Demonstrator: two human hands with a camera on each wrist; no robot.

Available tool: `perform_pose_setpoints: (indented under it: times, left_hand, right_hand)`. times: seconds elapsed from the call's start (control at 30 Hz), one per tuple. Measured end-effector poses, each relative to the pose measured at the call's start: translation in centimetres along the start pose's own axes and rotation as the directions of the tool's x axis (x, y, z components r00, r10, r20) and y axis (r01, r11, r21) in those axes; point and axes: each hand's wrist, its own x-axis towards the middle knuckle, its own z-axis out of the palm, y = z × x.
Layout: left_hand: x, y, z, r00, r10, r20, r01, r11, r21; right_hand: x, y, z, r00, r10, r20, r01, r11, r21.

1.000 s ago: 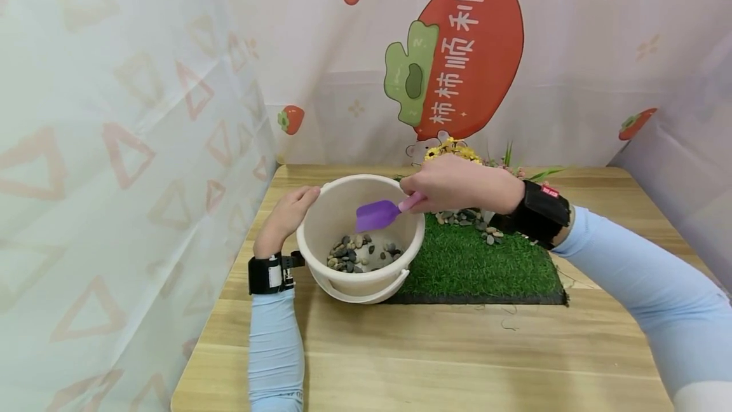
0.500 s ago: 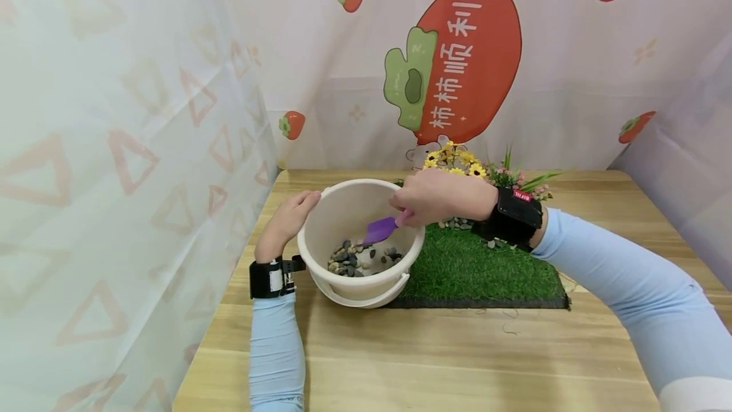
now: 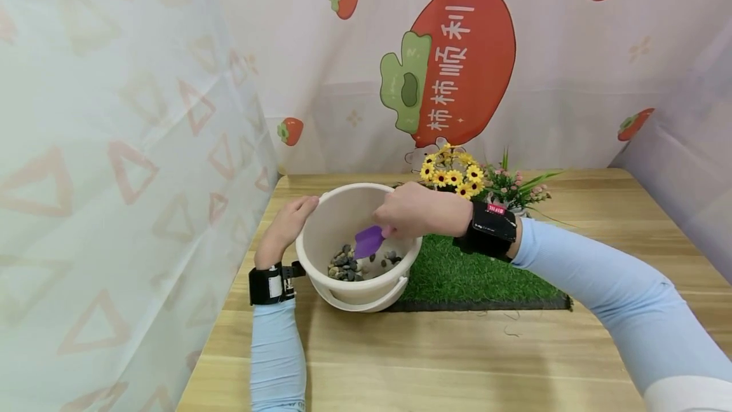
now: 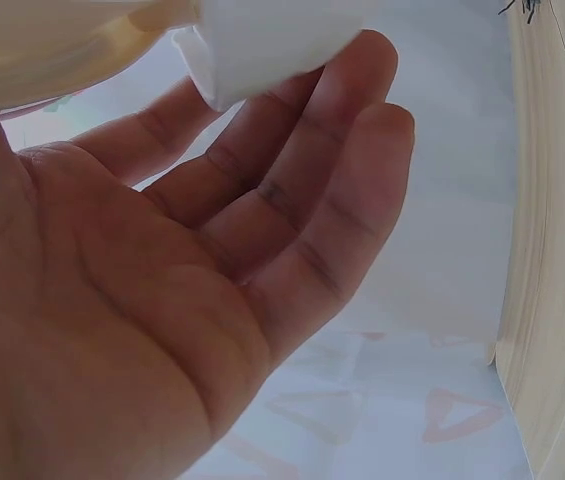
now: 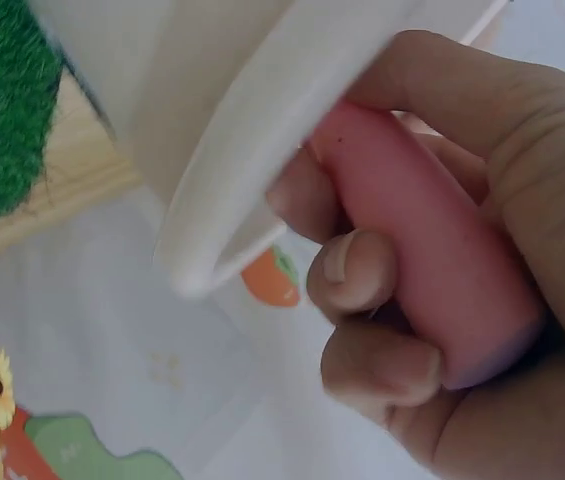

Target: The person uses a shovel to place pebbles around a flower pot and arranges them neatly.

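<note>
A cream bucket [image 3: 350,286] tilts toward me on the table, with several small stones [image 3: 343,267] on its bottom. My left hand [image 3: 286,227] holds its left rim; in the left wrist view the fingers [image 4: 307,235] bend up against the outside by a white rim part. Gripped in my right hand [image 3: 420,210] is a small purple shovel [image 3: 368,242], its blade inside the bucket just over the stones. From the right wrist, the fingers wrap round its pink handle [image 5: 427,235], beside the bucket's rim [image 5: 252,130]. The blade's tip touching stones cannot be made out.
Right of the bucket lies a green turf mat [image 3: 480,278]. Yellow flowers [image 3: 452,177] and a pink-flowered plant [image 3: 515,189] stand behind it. A printed curtain [image 3: 326,100] closes off the back and sides of the wooden table [image 3: 429,361].
My right hand has moved left and down with the shovel, bringing the blade lower into the bucket. The left hand has stayed at the rim. More of the yellow flowers shows.
</note>
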Motion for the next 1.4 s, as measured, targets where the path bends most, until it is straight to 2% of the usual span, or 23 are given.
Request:
perform_pose_setpoints:
  times: [0.17,0.4,0.67,0.9,1.2,1.4]
  left_hand:
    - [-0.1,-0.1,0.1,1.000,-0.015,0.007,0.016,1.000,-0.024]
    - [-0.1,0.0,0.0,1.000,0.016,-0.005,-0.016,1.000,0.003]
    - [0.1,-0.1,0.2,0.999,0.043,0.002,-0.043,0.999,-0.010]
    - [-0.2,-0.1,0.1,0.996,0.089,-0.015,-0.090,0.996,-0.023]
    - [-0.1,0.0,0.0,0.999,0.040,-0.006,-0.040,0.999,-0.009]
    - [0.1,0.1,0.0,1.000,0.019,0.000,-0.019,1.000,-0.007]
  right_hand:
    - [0.8,-0.6,0.9,0.995,0.019,0.095,-0.017,1.000,-0.025]
    - [1.5,-0.9,1.2,0.991,0.031,0.131,-0.028,0.999,-0.027]
    - [1.9,-1.6,2.1,0.979,0.036,0.200,-0.033,0.999,-0.016]
    - [1.9,-1.6,3.2,0.992,-0.026,0.123,0.027,1.000,-0.010]
    - [2.8,-1.1,4.7,0.996,-0.025,0.091,0.022,0.999,0.037]
    - [2.9,-1.0,4.9,0.999,-0.010,0.047,0.008,0.998,0.055]
